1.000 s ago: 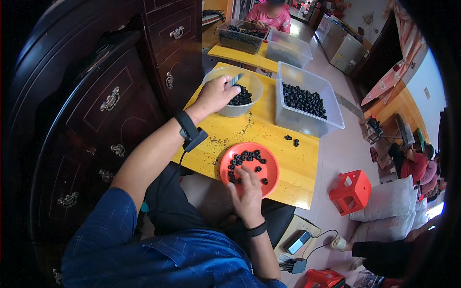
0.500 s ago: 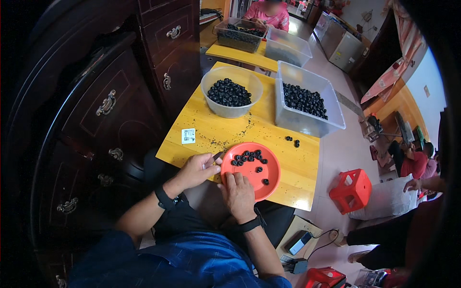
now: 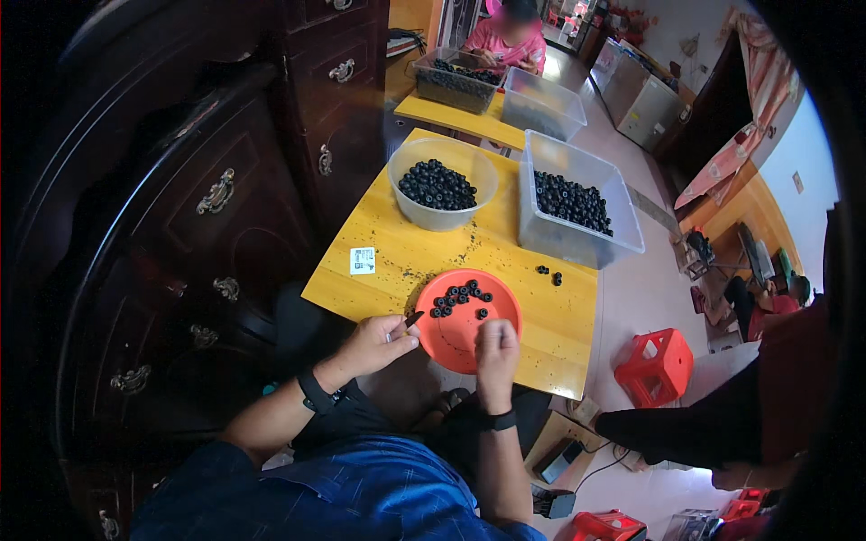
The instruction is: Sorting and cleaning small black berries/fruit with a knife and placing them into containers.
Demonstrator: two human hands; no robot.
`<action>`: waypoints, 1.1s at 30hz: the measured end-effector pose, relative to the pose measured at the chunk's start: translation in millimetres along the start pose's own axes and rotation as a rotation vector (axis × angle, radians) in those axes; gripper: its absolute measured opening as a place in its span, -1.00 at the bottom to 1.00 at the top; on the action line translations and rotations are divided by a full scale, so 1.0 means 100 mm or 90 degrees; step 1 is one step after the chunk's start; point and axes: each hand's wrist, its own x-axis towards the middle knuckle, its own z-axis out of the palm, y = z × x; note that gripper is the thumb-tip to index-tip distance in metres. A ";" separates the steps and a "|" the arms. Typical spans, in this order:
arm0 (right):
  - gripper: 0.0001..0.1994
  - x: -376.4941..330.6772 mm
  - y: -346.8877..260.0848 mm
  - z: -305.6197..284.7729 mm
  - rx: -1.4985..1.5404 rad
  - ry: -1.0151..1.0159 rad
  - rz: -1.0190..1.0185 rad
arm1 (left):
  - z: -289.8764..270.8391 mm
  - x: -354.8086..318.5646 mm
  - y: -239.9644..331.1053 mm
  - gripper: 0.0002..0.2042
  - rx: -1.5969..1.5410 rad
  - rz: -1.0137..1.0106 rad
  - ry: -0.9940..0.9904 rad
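A thin dark blade (image 3: pixel 414 318) is being held in the left grip (image 3: pixel 382 343), just beside the red plate (image 3: pixel 456 343). The right grip (image 3: pixel 498 350) is being held over the plate's right side, its fingers bunched; whether anything is being pinched cannot be told. Small black rings (image 3: pixel 463 295) are being held on the plate. A finger could be getting cut if the blade is being brought too close. Rings could be getting spilled if the plate is being bumped, as its near rim seems to be jutting past the desk (image 3: pixel 559 343).
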 end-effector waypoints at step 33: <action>-0.65 -0.83 -0.11 -0.08 0.352 -0.220 0.349 | 0.45 -0.30 0.77 -0.81 0.306 0.250 -0.076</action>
